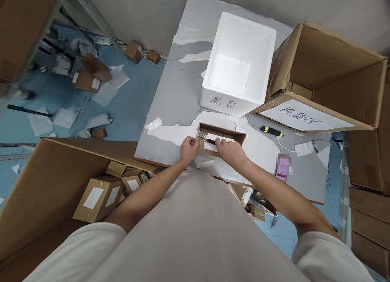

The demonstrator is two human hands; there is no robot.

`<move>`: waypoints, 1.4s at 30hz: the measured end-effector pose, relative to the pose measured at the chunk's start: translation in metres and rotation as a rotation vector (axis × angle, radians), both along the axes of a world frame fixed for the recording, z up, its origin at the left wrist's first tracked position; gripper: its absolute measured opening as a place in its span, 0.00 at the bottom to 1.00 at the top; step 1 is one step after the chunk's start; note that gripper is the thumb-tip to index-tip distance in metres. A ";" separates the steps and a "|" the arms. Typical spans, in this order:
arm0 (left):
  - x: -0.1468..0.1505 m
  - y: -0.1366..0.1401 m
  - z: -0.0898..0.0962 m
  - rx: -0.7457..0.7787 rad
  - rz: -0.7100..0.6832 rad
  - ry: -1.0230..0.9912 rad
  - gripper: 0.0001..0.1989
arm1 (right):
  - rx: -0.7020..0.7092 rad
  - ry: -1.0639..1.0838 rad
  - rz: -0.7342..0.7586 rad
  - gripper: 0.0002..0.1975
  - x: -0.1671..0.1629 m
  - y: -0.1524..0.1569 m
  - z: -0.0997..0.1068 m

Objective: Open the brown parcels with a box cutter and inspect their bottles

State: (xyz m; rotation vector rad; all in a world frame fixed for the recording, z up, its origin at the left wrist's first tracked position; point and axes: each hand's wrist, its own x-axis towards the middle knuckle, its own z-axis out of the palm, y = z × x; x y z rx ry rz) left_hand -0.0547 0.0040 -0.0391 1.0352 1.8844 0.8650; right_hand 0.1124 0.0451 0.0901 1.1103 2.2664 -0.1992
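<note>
A small open cardboard box (pixel 230 132) lies near the table's front edge, with a white sheet or label (pixel 217 138) showing at it. Clear tape (pixel 201 135) glints at its left end. The fingers of my left hand (pixel 189 148) are closed at that left end, gripping the box's edge by the tape. Over the front side, my right hand (pixel 230 152) is closed around a slim black tool with a red end (pixel 210 141), which points left toward the tape. A bit of yellow shows beyond the fingers. The tool's exact kind is unclear.
Behind the box stand a white foam box (pixel 233 99) and a large open carton (pixel 335 91). To the right lie a yellow-and-black tool (pixel 272 131) and a purple phone-like item (pixel 283 168). A big carton (pixel 30 184) holding several parcels is at front left; scraps litter the floor.
</note>
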 end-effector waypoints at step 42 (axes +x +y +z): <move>0.012 -0.008 0.009 0.173 -0.146 0.290 0.16 | 0.048 -0.001 -0.624 0.26 0.160 -0.073 0.043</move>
